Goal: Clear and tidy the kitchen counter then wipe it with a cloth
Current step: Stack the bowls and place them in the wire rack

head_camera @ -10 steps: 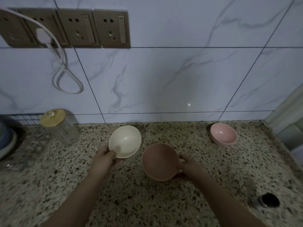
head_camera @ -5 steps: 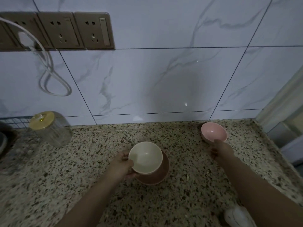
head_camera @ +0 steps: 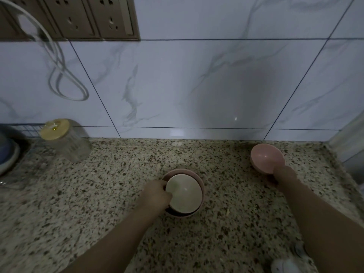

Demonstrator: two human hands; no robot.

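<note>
Half a second on, the small cream bowl (head_camera: 184, 192) sits deeper inside the larger dusty-pink bowl (head_camera: 201, 185), and the right hand (head_camera: 282, 175) has closed on the small pale-pink bowl (head_camera: 266, 157), which now looks tipped off the speckled granite counter (head_camera: 118, 194) near the right end of the tiled wall. The left hand (head_camera: 156, 195) pinches the cream bowl's near-left rim, thumb inside and fingers outside, with the nested pair resting at the counter's middle. The right hand's thumb lies over the pale-pink bowl's near rim; its fingers underneath are hidden.

These bowls look light, rigid and smooth, probably plastic or glazed ware, so the rim is likely the safest place to grip; a slick wall could slip from a loose pinch. Nesting the third one should go gently, as it may rock on the cream bowl.

Counted: three bowls, two of them pink and one cream; one ribbed glass jar with a yellow lid (head_camera: 64, 139) at the back left; two hands.
</note>
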